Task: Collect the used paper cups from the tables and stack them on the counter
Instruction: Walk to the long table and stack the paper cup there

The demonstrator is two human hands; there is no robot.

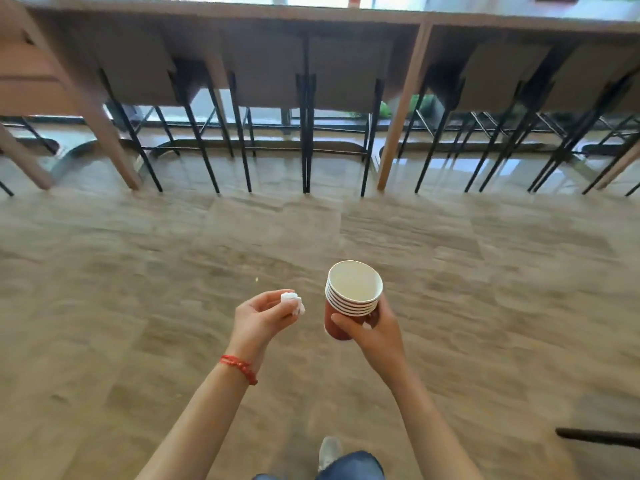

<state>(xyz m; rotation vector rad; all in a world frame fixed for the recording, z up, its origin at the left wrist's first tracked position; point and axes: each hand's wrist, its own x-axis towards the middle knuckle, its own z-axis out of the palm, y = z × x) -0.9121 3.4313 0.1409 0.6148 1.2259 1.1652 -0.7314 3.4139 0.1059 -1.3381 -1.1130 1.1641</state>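
Observation:
My right hand [375,329] grips a stack of several nested red paper cups [351,297] with white rims, held upright over the floor; the top cup looks empty inside. My left hand [259,315], with a red string bracelet on the wrist, pinches a small crumpled white paper wad [292,301] between thumb and fingertips, just left of the cups. Far ahead, one more red cup [354,0] stands on the long wooden window counter [221,12], cut off by the top edge of the frame.
A row of bar stools with black metal legs [306,133] is tucked under the counter, with wooden counter legs [403,109] between them. Tan tiled floor [242,237] lies between me and the stools. A dark chair leg [599,436] juts in at lower right. My shoe [329,452] shows below.

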